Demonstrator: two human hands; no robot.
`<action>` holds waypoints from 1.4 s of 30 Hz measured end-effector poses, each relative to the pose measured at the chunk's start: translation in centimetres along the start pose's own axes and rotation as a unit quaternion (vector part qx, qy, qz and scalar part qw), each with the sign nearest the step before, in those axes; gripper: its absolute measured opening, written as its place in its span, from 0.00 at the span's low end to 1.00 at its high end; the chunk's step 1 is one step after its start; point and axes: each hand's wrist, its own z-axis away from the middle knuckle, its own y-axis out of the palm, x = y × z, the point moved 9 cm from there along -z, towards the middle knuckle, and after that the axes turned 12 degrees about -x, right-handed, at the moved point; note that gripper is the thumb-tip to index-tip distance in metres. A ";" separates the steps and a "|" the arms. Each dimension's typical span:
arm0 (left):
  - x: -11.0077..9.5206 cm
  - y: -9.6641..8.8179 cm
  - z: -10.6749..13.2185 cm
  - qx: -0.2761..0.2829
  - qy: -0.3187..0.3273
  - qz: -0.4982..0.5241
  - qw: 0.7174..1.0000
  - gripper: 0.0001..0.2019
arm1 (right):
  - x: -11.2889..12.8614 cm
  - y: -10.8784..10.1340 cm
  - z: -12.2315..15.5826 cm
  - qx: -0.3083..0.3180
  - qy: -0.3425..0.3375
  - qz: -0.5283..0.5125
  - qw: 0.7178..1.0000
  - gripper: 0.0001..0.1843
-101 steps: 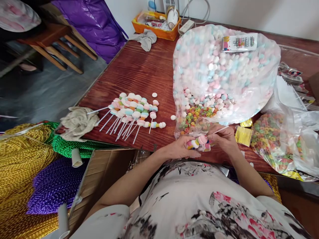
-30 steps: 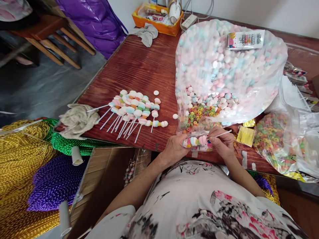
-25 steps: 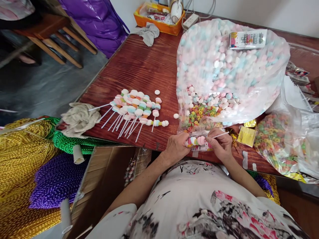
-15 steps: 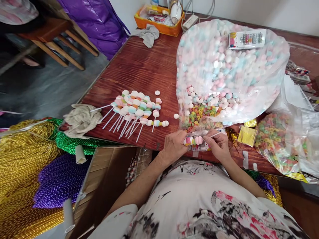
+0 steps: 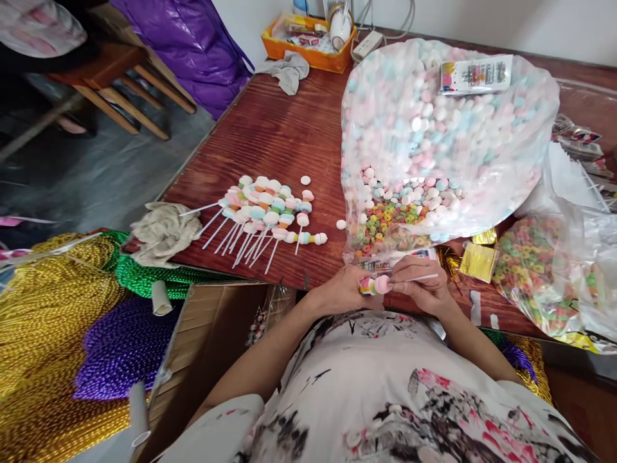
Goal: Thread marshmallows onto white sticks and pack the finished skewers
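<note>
My left hand (image 5: 342,292) and my right hand (image 5: 419,286) meet at the near edge of the wooden table (image 5: 274,141), both closed on a white stick threaded with candy pieces (image 5: 378,284). The left fingers pinch the candy end; the right fingers pinch the bare stick, which pokes out to the right. Just beyond my hands lies a big clear bag of pastel marshmallow candies (image 5: 443,135) with coloured ring candies (image 5: 385,225) at its mouth. A pile of finished candy sticks (image 5: 265,215) lies on the table to the left.
A second bag of ring candies (image 5: 530,270) and gold twist ties (image 5: 475,260) lie at the right. A crumpled cloth (image 5: 164,231) sits at the table's left corner. Gold, green and purple tinsel (image 5: 62,321) fills a box below. An orange tray (image 5: 308,48) stands at the back.
My hands have drawn slightly nearer to me and lower, off the small packet at the table edge. Fewer candy pieces show between my fingers than before. The camera has shifted a little.
</note>
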 end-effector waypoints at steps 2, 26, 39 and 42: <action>-0.9 1.0 0.3 0.079 -0.004 0.091 0.993 0.19 | 0.5 0.3 -0.4 0.037 -0.009 -0.016 0.999 0.06; 1.2 -1.1 0.2 -0.088 -0.022 0.036 0.995 0.12 | -3.4 -2.6 1.0 -0.235 0.091 0.010 0.968 0.08; 0.0 2.3 1.5 0.176 -0.074 0.213 0.958 0.21 | -1.3 -1.7 -0.6 -0.119 0.025 -0.015 0.992 0.05; 0.1 2.6 1.9 0.210 -0.066 0.185 0.958 0.22 | -1.0 -1.9 -0.6 -0.114 0.011 -0.024 0.993 0.05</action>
